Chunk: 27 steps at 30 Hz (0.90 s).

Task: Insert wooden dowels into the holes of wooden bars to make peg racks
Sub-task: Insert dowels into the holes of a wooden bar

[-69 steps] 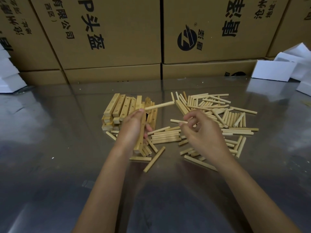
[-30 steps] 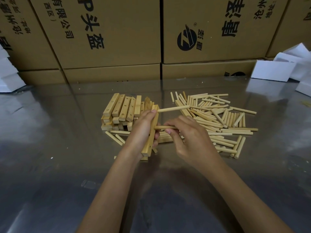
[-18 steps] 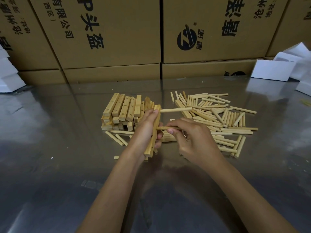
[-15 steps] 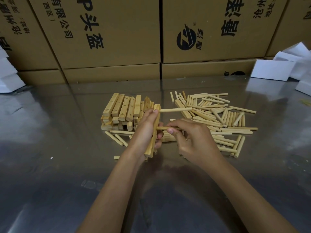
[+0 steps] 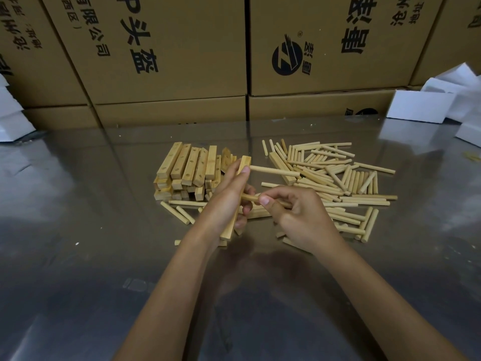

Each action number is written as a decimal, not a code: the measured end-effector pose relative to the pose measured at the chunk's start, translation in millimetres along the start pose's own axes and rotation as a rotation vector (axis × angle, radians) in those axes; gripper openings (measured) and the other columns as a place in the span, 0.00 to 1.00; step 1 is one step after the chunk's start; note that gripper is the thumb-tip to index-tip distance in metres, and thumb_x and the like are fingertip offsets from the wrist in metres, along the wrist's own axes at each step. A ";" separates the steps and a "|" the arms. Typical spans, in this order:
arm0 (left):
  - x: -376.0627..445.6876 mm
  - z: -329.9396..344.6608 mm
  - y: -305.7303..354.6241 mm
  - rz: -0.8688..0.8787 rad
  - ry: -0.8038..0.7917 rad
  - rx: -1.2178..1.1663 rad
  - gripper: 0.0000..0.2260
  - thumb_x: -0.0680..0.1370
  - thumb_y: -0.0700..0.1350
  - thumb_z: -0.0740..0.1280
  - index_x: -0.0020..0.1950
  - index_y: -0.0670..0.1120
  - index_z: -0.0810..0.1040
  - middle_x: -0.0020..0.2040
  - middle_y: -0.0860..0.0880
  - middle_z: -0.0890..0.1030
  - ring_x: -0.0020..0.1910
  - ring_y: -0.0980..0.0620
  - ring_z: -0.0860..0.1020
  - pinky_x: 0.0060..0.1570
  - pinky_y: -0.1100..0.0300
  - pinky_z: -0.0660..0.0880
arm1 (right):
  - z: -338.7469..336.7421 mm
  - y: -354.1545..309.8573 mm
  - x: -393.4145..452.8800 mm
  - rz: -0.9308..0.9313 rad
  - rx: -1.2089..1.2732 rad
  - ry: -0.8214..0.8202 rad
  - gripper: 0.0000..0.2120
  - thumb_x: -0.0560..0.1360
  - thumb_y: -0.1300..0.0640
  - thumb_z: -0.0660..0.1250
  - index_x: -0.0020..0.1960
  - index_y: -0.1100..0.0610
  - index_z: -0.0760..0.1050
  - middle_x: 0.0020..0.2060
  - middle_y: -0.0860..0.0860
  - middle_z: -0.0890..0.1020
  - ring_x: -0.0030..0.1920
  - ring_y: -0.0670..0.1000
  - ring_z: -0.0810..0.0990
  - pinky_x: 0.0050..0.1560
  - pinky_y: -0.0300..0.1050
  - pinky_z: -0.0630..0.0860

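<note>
Two hands busy — left hand (image 5: 223, 201) gripping bar (image 5: 238, 201), right hand (image 5: 299, 217) pinching dowel (image 5: 251, 198).

Pale matt wooden dowels (image 5: 338, 178), wooden bars (image 5: 187, 168), glossy metal table (image 5: 78, 230), matt cardboard boxes (image 5: 182, 48)

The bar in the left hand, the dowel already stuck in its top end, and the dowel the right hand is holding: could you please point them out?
bar (image 5: 244, 160), head view, its upper end above the thumb.
top dowel (image 5: 276, 171), head view, mid-length.
held dowel (image 5: 250, 197), head view, the stretch between the hands.
</note>
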<state>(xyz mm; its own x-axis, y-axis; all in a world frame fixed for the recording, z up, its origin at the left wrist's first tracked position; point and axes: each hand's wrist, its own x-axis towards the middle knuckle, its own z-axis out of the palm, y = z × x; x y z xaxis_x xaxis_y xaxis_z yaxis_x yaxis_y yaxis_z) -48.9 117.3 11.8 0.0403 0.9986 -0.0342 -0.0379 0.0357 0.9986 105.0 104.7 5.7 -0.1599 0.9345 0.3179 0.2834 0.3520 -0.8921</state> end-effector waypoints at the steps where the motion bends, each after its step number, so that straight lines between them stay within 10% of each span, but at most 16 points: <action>1: -0.2 -0.8 -0.1 -0.002 0.006 0.036 0.20 0.82 0.60 0.61 0.73 0.66 0.64 0.43 0.50 0.75 0.29 0.58 0.72 0.23 0.62 0.62 | -0.1 -0.1 0.5 0.040 0.015 -0.009 0.08 0.77 0.58 0.70 0.41 0.48 0.83 0.34 0.40 0.83 0.35 0.36 0.78 0.42 0.41 0.75; 7: -0.4 -5.3 -0.8 0.009 0.064 0.075 0.21 0.81 0.56 0.64 0.74 0.62 0.69 0.43 0.49 0.75 0.28 0.57 0.71 0.22 0.62 0.65 | -2.8 -7.3 -0.7 0.229 0.159 -0.102 0.04 0.78 0.56 0.70 0.47 0.52 0.83 0.31 0.46 0.82 0.28 0.45 0.74 0.32 0.43 0.71; 12: 1.3 -13.6 1.7 0.020 0.228 -0.001 0.17 0.83 0.52 0.63 0.71 0.50 0.74 0.39 0.47 0.72 0.26 0.55 0.69 0.22 0.61 0.67 | -24.9 -7.6 8.0 0.245 0.154 0.055 0.06 0.79 0.52 0.66 0.50 0.48 0.83 0.42 0.43 0.86 0.40 0.45 0.85 0.46 0.45 0.79; 21: 1.5 -25.6 7.0 -0.057 0.247 -0.222 0.16 0.83 0.51 0.63 0.69 0.46 0.75 0.33 0.49 0.74 0.26 0.54 0.70 0.21 0.62 0.66 | -2.8 20.6 1.7 -0.167 -0.582 -0.119 0.08 0.77 0.59 0.65 0.52 0.51 0.83 0.47 0.40 0.80 0.56 0.45 0.73 0.64 0.47 0.68; 27: 1.2 -25.7 6.7 -0.080 0.215 -0.310 0.17 0.83 0.51 0.63 0.67 0.43 0.75 0.32 0.50 0.74 0.25 0.55 0.69 0.20 0.64 0.65 | 12.3 32.7 2.1 -0.256 -0.694 -0.165 0.08 0.77 0.55 0.68 0.55 0.51 0.80 0.50 0.43 0.78 0.56 0.45 0.68 0.58 0.43 0.62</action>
<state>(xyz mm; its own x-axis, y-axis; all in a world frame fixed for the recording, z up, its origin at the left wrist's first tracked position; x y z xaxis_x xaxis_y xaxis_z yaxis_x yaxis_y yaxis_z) -74.8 119.7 17.4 -0.1541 0.9763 -0.1518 -0.3442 0.0910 0.9345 102.3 117.6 -26.8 -0.4249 0.8185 0.3867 0.7398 0.5602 -0.3727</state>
